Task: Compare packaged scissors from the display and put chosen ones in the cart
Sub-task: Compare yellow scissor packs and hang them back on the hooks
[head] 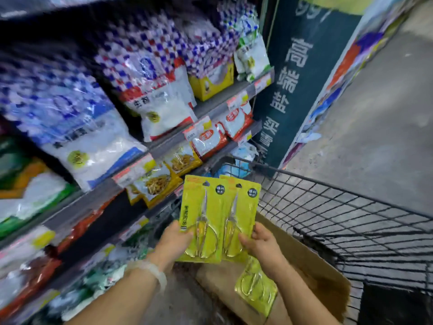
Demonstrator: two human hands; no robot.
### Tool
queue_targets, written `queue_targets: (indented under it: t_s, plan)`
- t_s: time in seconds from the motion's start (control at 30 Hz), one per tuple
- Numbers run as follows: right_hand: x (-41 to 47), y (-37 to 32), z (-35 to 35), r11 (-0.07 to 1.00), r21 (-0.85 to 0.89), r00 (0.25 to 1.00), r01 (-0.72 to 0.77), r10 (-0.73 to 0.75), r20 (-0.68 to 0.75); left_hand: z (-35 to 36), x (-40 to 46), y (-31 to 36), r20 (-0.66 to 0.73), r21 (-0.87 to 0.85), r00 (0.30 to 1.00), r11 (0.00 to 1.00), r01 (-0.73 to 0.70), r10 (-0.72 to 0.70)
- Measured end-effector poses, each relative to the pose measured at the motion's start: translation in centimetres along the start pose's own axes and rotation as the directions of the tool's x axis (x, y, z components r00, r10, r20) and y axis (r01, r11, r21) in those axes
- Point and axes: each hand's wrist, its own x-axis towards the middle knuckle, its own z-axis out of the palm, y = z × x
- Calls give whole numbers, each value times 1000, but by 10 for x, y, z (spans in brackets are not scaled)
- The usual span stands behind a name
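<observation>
Low in the centre of the frame, the left hand (175, 240) grips one yellow scissors pack (203, 219) and the right hand (262, 245) grips a second pack (241, 216) beside it, overlapping, above the wire cart (351, 221), where a third pack (256, 289) lies on cardboard (316, 273).

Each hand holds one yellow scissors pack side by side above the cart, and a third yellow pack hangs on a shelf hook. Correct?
Not quite. In the head view the third yellow pack lies on the cardboard in the cart. The left hand and right hand each hold one pack.
</observation>
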Motion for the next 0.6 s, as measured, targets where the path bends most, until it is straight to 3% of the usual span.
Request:
queue_targets:
  t_s: [0.27,0.43,0.6]
  plan:
    - [-89,-16,128,988,-116,967,101,-70,246,-103,-149,-79,-239,-268,970,958,-103,37]
    - [-172,1,248,937,-257,864,236,-82,498,-171,-265,-188,-427,-402,899,911,-90,-99]
    - [-266,43,380,869,-333,724,365,-40,688,-230,-371,-318,-575,-508,755,861,-27,-315]
